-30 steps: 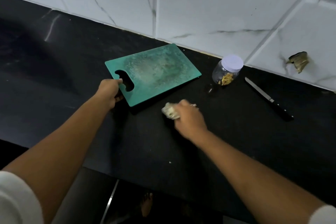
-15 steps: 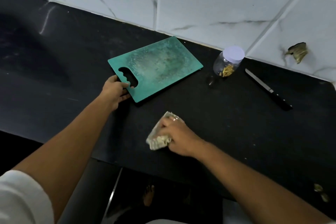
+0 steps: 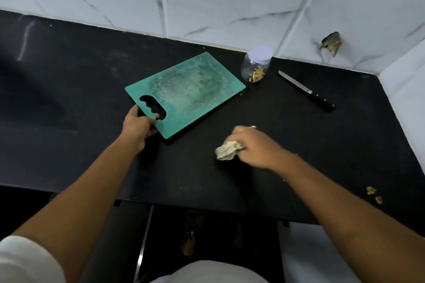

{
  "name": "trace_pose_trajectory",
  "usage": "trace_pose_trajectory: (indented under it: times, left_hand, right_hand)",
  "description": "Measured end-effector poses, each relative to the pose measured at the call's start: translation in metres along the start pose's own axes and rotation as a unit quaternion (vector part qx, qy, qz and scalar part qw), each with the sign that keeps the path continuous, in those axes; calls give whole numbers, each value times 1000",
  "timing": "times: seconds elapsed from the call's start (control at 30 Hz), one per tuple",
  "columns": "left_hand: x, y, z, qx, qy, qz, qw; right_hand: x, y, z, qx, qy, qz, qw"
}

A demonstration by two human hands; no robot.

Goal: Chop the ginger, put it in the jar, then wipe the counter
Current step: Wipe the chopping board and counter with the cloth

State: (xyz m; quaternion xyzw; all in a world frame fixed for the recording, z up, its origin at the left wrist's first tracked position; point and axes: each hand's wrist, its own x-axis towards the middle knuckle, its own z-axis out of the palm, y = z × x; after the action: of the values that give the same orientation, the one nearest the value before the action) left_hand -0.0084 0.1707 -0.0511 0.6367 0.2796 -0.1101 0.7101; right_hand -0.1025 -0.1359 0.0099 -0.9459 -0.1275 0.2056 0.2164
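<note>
The left hand (image 3: 138,125) grips the green cutting board (image 3: 186,92) by its handle; just right of the board, the right hand (image 3: 250,147) clutches a crumpled cloth (image 3: 227,150) on the black table (image 3: 69,99).

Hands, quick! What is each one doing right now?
Left hand: closed, gripping the green cutting board by its handle.
Right hand: closed, holding a crumpled cloth on the counter.
</note>
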Motion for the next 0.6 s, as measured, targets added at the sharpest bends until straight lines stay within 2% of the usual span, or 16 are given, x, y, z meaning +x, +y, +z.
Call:
trace_pose_trajectory:
  times: [0.17,0.27,0.37,0.47,0.6]
  left_hand:
    - [-10,-4,7,35,-20,-1,999]
    - [-18,-8,10,73,-40,3,997]
    - [-21,-10,7,108,-60,2,992]
    - [-24,-10,4,138,-75,-12,987]
    - [-35,-9,3,173,-91,-17,980]
  right_hand:
    - [16,-65,77,24,41,-67,997]
    - [13,-88,84,-4,1,-143,990]
    - [-13,-69,69,6,-37,-169,985]
    - [-43,-26,49,-6,-63,-128,990]
    - [-70,34,21,-31,-96,6,995]
